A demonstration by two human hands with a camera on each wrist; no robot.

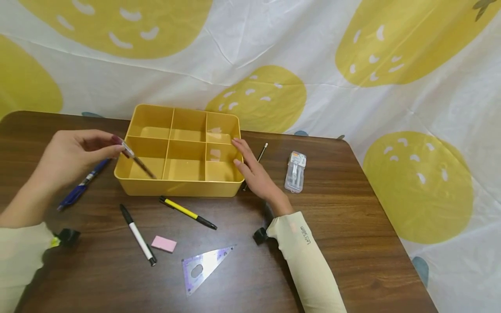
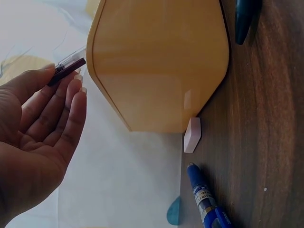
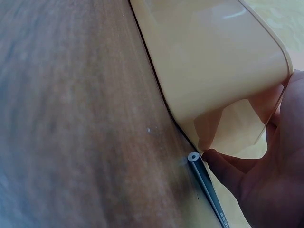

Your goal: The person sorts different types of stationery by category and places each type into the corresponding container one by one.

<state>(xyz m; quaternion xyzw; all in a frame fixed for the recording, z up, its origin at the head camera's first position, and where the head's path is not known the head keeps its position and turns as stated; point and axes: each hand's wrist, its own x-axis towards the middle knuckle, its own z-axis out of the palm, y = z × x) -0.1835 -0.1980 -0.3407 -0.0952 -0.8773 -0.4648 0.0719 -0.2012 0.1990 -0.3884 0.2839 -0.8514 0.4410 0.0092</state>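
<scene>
My left hand (image 1: 74,156) pinches a slim pen (image 1: 138,163) with a clear and dark barrel between thumb and index finger. Its lower end slants over the left front compartment of a yellow divided box (image 1: 180,188). In the left wrist view, the pen's clear part (image 2: 72,58) shows beside the box rim, with the other fingers loosely bent below. At the box's right end, my right hand (image 1: 256,176) grips the wall, some fingertips over the rim and others along the outside. A dark pencil (image 3: 205,183) lies on the table close to that hand.
A blue pen (image 1: 80,189) lies left of the box. In front are a yellow pen (image 1: 188,212), a white marker (image 1: 137,234), a pink eraser (image 1: 164,244) and a set square (image 1: 203,267). A clear plastic case (image 1: 295,172) lies right. A patterned cloth (image 1: 250,39) hangs behind.
</scene>
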